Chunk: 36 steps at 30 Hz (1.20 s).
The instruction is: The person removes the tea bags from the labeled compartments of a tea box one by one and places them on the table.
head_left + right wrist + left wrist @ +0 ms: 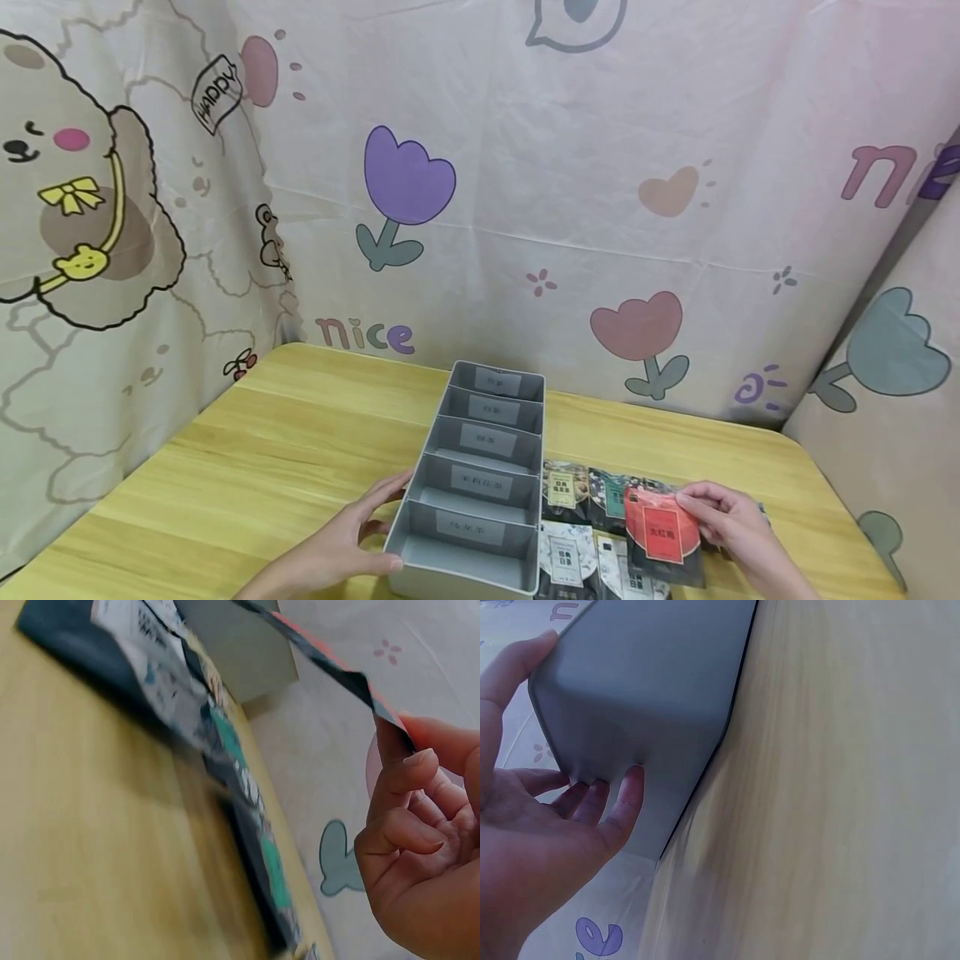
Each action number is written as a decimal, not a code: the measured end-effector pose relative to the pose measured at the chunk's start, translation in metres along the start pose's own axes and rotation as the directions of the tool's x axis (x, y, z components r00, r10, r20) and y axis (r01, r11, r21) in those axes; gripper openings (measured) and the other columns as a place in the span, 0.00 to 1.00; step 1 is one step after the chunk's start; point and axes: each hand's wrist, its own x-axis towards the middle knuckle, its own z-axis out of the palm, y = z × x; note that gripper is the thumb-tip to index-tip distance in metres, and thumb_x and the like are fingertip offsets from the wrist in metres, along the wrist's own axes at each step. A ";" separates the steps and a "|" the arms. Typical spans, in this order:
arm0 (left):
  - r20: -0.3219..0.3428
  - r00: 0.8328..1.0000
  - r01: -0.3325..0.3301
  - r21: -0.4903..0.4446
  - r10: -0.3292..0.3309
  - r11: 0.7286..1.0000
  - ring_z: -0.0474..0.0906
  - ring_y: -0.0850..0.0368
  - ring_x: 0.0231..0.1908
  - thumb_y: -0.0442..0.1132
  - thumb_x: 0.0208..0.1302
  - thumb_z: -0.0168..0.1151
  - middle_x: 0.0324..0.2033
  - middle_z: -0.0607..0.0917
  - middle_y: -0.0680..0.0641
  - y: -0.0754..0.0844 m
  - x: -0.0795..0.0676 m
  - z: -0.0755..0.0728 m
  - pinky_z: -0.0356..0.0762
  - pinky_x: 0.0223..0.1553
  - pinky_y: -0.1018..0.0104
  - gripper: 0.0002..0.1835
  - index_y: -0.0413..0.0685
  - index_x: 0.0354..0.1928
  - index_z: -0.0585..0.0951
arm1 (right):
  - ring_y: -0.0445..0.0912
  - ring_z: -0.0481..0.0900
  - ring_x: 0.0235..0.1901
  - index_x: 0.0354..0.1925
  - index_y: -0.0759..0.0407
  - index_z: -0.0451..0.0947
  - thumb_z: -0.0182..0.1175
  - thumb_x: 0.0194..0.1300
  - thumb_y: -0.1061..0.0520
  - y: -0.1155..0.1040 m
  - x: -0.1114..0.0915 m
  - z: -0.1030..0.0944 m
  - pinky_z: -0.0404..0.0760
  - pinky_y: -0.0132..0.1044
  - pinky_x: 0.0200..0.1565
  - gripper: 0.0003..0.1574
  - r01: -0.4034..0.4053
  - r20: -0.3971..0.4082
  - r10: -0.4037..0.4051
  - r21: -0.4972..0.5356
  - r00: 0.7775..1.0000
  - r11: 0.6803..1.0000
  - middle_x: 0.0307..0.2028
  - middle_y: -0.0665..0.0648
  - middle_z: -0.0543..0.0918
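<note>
A long grey storage box [472, 575] with several labelled compartments stands on the table. My left hand [348, 533] grips its near left corner, the thumb at the rim and the bent fingers against the side wall. In the left wrist view, the fingertips of this hand [562, 825] touch the outside of the box [652, 667]. My right hand [738, 521] pinches the top edge of a red and black tea packet [663, 533], raised over other tea packets [566, 558]. In the right wrist view, thumb and index finger of the hand [427, 825] hold the red packet [315, 652], seen edge-on.
Several packets, among them one with a yellow label [564, 492] and one with a green label [613, 497], lie in rows right of the box. The wooden table [300, 433] ends at a printed cloth [480, 275] behind and on both sides.
</note>
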 end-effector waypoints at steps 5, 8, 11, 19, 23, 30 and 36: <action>-0.002 1.000 0.001 -0.003 -0.001 1.000 0.65 0.61 0.58 0.30 0.61 0.64 0.68 0.51 0.26 0.000 0.000 0.000 0.71 0.53 0.67 0.43 0.37 0.74 0.51 | 0.41 0.64 0.19 0.42 0.65 0.80 0.61 0.66 0.58 0.009 0.000 -0.011 0.65 0.30 0.22 0.11 0.012 0.064 -0.011 -0.023 0.998 1.000 0.22 0.50 0.73; 0.002 1.000 0.005 -0.001 -0.005 1.000 0.64 0.63 0.59 0.30 0.61 0.63 0.69 0.50 0.26 -0.001 0.000 0.000 0.71 0.54 0.67 0.43 0.36 0.74 0.51 | 0.40 0.64 0.18 0.42 0.65 0.80 0.59 0.68 0.58 0.014 0.001 -0.020 0.65 0.30 0.21 0.11 0.025 0.134 -0.020 -0.030 0.991 0.999 0.22 0.49 0.72; 0.003 1.000 0.018 -0.003 -0.018 1.000 0.64 0.65 0.59 0.31 0.62 0.63 0.69 0.49 0.27 -0.001 -0.001 0.000 0.70 0.54 0.68 0.43 0.37 0.74 0.51 | 0.41 0.64 0.18 0.43 0.66 0.79 0.58 0.69 0.56 0.020 0.000 -0.029 0.65 0.31 0.21 0.13 0.032 0.178 -0.019 -0.067 0.984 0.997 0.22 0.50 0.71; -0.004 1.000 -0.005 0.001 0.005 1.000 0.63 0.65 0.59 0.30 0.61 0.64 0.69 0.53 0.30 -0.003 0.000 -0.001 0.70 0.54 0.68 0.43 0.39 0.74 0.52 | 0.41 0.64 0.17 0.44 0.71 0.77 0.57 0.70 0.56 0.033 -0.003 -0.051 0.64 0.32 0.20 0.16 0.051 0.182 -0.023 -0.150 0.983 0.987 0.20 0.50 0.69; -0.010 1.000 -0.010 0.011 0.010 1.000 0.63 0.65 0.60 0.30 0.61 0.64 0.69 0.56 0.35 -0.004 0.000 -0.002 0.70 0.54 0.68 0.43 0.41 0.75 0.53 | 0.41 0.64 0.18 0.43 0.68 0.79 0.56 0.70 0.56 0.038 -0.002 -0.059 0.64 0.32 0.20 0.14 0.047 0.175 -0.021 -0.149 0.984 0.988 0.20 0.49 0.69; -0.015 1.000 0.004 0.015 -0.004 1.000 0.62 0.67 0.59 0.30 0.61 0.64 0.69 0.55 0.32 -0.003 0.000 -0.001 0.70 0.54 0.67 0.43 0.40 0.75 0.53 | 0.41 0.66 0.19 0.41 0.67 0.81 0.61 0.66 0.52 0.042 -0.001 -0.061 0.66 0.32 0.21 0.17 0.022 0.157 0.007 -0.178 0.988 0.984 0.20 0.50 0.70; -0.007 1.000 0.008 0.012 -0.008 1.000 0.63 0.67 0.59 0.30 0.62 0.63 0.69 0.53 0.29 -0.002 0.000 -0.002 0.70 0.54 0.68 0.43 0.40 0.74 0.53 | 0.44 0.69 0.26 0.44 0.71 0.81 0.63 0.65 0.52 0.041 -0.001 -0.057 0.69 0.33 0.27 0.22 -0.002 0.086 0.029 -0.301 0.996 0.954 0.28 0.52 0.76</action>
